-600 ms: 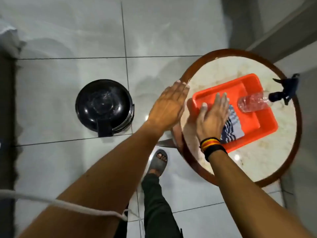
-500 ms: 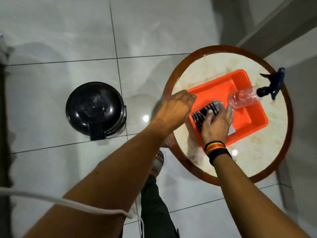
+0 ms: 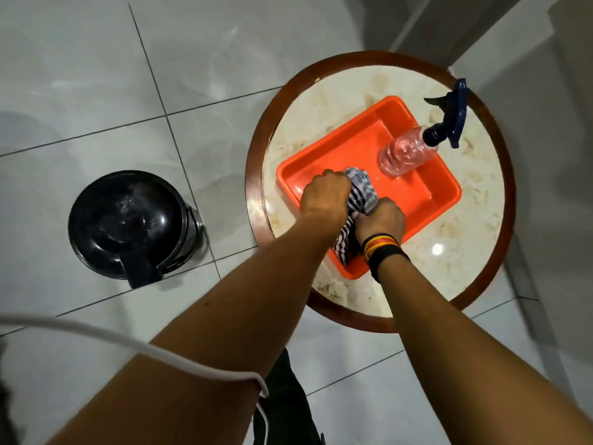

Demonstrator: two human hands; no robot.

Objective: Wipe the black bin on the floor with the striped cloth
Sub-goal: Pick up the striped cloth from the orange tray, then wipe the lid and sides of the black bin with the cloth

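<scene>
The striped cloth (image 3: 362,192), dark and white, is bunched up over the near corner of the orange tray (image 3: 426,200). My left hand (image 3: 325,195) grips its left side and my right hand (image 3: 380,220) grips its right side, so both fists are closed on it. Part of the cloth hangs down between my wrists. The black bin (image 3: 128,220) stands on the tiled floor to the left, lid closed, well apart from both hands.
The tray sits on a round marble-topped table (image 3: 475,252) with a brown rim. A clear spray bottle (image 3: 410,154) with a blue trigger lies in the tray's far right. A white cable (image 3: 134,348) crosses my left arm. Grey walls rise at the right.
My left hand moved from the table's edge into the tray and closed on the cloth. My right hand went from lying flat on the cloth to gripping it, and the cloth is lifted and bunched.
</scene>
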